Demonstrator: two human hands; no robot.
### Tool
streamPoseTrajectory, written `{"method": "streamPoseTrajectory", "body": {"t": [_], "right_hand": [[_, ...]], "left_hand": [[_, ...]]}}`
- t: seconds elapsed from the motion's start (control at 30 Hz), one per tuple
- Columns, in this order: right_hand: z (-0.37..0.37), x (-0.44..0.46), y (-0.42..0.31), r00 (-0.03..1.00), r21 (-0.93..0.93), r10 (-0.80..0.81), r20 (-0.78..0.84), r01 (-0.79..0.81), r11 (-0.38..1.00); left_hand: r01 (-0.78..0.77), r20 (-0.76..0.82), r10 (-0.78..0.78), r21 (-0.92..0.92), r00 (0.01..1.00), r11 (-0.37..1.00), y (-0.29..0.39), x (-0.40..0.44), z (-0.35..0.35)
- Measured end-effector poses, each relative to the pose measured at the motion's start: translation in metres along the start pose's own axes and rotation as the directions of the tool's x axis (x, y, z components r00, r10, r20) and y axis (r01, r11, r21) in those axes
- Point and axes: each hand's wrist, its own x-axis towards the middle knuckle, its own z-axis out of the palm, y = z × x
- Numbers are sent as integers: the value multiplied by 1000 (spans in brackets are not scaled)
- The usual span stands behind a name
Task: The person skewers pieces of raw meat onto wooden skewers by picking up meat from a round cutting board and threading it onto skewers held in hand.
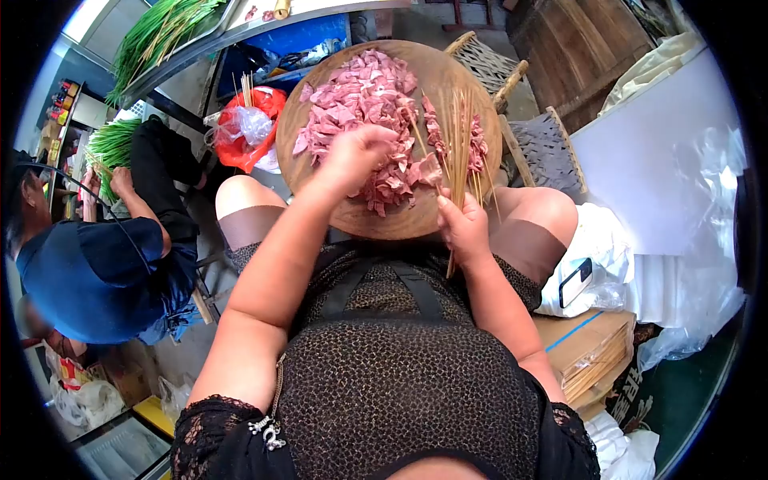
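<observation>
Head view gives us the sliced meat heaped over the left and middle of a round wooden board set just in front of our knees. Our left hand is above the lower part of the heap, fingers curled in and slightly blurred; we cannot tell whether a piece is pinched between them. Our right hand, at the board's near edge, grips a bundle of bamboo skewers, which fans upward over the board's right side. More meat shows on both sides of the bundle, and one slice sits just beside our right hand.

Beyond the board's left edge we see a red bag with sticks poking up from it. On our right, a phone rests on white plastic. To our left, a co-worker handles green stalks.
</observation>
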Motion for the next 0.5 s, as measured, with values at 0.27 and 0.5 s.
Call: {"method": "streamPoseTrajectory", "body": {"t": [0.27,0.5], "right_hand": [[2,2,5,1000,-12,-15,-8,15,1000],[1,-2,4,997,-42,64,45,-62,997]], "left_hand": [[-295,116,298,677,947,675,-21,3,-32],[-247,-64,398,690,915,680,-20,2,-46]]}}
